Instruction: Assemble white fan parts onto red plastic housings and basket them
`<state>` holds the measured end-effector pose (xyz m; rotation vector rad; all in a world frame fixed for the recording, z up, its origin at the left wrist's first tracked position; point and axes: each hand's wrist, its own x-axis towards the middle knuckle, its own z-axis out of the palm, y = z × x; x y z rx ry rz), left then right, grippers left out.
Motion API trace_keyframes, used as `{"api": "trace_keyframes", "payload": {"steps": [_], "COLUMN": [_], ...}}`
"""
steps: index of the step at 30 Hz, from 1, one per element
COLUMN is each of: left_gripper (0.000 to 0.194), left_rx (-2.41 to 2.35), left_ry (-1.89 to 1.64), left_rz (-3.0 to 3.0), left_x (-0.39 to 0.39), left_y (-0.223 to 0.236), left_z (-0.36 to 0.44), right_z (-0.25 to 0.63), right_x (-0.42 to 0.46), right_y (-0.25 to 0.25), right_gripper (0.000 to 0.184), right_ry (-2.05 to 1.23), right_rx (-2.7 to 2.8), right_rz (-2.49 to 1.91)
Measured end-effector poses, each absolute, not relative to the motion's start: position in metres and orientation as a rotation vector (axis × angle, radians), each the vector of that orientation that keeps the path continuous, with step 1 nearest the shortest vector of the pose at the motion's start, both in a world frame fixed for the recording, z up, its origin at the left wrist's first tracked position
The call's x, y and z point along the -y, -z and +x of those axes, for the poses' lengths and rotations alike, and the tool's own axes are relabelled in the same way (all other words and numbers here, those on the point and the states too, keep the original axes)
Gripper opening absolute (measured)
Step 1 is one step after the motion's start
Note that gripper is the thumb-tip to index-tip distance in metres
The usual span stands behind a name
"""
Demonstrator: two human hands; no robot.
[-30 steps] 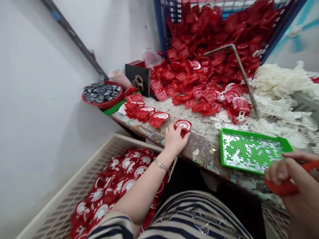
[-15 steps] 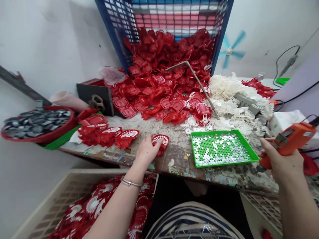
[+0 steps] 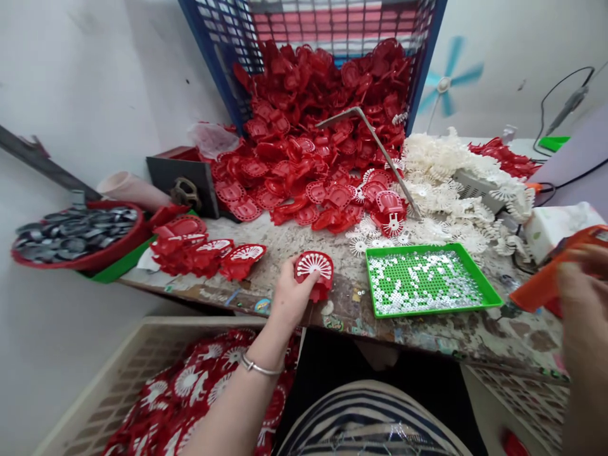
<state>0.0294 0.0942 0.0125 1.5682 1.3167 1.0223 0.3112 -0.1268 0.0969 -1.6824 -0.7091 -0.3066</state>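
Observation:
Close to the table's front edge, my left hand (image 3: 291, 292) is closed on a red plastic piece (image 3: 322, 289) with a white fan-shaped insert on its face. The thumb presses on the front of the insert. At the right edge my right hand (image 3: 582, 294), blurred, grips an orange power tool (image 3: 536, 288), partly cut off by the frame. Between the hands lies a green tray (image 3: 500, 303) scattered with small silvery rings. To the left of my left hand several similar red pieces with white inserts (image 3: 243, 258) stand in a row.
A blue crate (image 3: 430, 60) spills red parts (image 3: 294, 164) onto the table. A bent metal bar (image 3: 380, 149) leans over them. White toothed parts (image 3: 444, 190) are heaped at the right. A red bowl of dark metal pieces (image 3: 78, 231) and a full cream basket (image 3: 142, 329) are left.
The view has swung right. My left hand has lifted and tilted the red piece, turning its fan face toward me. My right hand has moved right with the orange tool.

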Motion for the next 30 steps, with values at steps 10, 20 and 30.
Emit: {"api": "trace_keyframes", "payload": {"steps": [10, 20, 30], "left_gripper": [0.06, 0.049, 0.073], "left_rx": [-0.947, -0.896, -0.865], "left_ry": [-0.922, -0.738, -0.8], "left_rz": [1.431, 1.264, 1.144], "left_x": [-0.028, -0.022, -0.022], "left_y": [-0.025, -0.022, -0.026], "left_z": [0.052, 0.047, 0.059], "right_z": [0.33, 0.354, 0.298], "right_x": [-0.068, -0.087, -0.006], "right_y": [-0.054, -0.028, -0.065], "right_gripper": [0.018, 0.025, 0.024], "right_ry": [-0.162, -0.229, -0.071], "right_rx": [1.197, 1.266, 1.512], "right_rz": [-2.128, -2.187, -1.772]}}
